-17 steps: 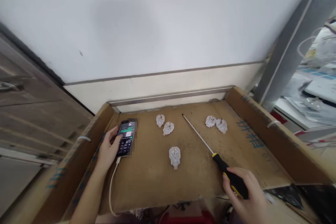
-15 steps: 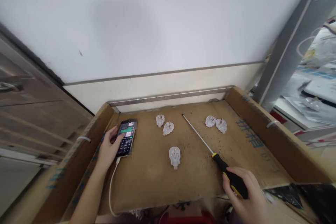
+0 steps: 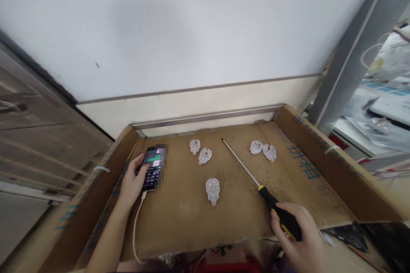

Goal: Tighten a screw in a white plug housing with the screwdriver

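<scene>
On the left, my left hand [image 3: 133, 179] is closed around the left edge of a smartphone [image 3: 153, 175], its thumb over the lit screen. A white charging cable [image 3: 137, 217] runs from the phone's lower end. My right hand [image 3: 303, 234] grips the black and yellow handle of a long screwdriver [image 3: 243, 165], whose shaft points away toward the back and whose tip is near the cardboard. Between the hands lies a pale plastic plug [image 3: 212, 191] with its metal parts upward. Farther back sit two similar plugs [image 3: 195, 146] [image 3: 205, 156] on the left, and two more plugs [image 3: 256, 147] [image 3: 269, 152] touching on the right.
Cardboard [image 3: 185, 217] lines the work surface, with raised cardboard sides [image 3: 339, 175] left and right. A tiny metal piece [image 3: 233, 136] lies beyond the screwdriver tip. A white wall panel [image 3: 205, 30] stands behind, and black plastic [image 3: 381, 239] is at the lower right.
</scene>
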The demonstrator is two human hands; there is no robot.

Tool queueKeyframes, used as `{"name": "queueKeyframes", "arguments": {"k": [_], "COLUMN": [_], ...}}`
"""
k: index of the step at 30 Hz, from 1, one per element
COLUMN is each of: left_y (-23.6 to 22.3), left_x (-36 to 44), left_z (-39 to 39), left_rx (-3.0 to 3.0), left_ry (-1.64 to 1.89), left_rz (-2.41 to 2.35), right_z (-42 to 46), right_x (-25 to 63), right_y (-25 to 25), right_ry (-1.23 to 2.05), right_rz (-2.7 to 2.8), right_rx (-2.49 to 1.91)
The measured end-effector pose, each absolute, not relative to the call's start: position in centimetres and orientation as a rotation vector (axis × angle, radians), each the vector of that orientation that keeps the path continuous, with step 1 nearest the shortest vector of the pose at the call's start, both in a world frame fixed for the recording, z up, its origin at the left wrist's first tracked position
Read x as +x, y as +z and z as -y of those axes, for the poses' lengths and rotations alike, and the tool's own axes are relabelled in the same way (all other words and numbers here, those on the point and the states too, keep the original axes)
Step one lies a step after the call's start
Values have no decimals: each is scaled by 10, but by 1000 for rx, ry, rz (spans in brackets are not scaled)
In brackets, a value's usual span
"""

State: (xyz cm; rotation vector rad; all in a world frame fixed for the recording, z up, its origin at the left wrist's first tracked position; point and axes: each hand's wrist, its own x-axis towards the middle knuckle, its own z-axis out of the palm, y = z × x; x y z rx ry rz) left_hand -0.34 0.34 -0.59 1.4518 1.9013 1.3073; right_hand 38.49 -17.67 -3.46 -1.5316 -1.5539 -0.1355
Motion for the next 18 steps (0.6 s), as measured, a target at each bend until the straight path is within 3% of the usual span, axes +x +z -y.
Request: {"name": "queueKeyframes", "arguments": {"k": [10,18], "left_y": [6,29], "left_x": [0,30], "left_z": [3,58], "left_rx": [1354,1350], "left_ry": [1356,1954], "left_rz": [-1871,-1951], "right_z": [176,178], "right_x": [384,383], "right_y": [-35,-29], "right_ry": [-149,-47], "right_rz": [1535,1388], "right_rx": [-1523,-1567]}}
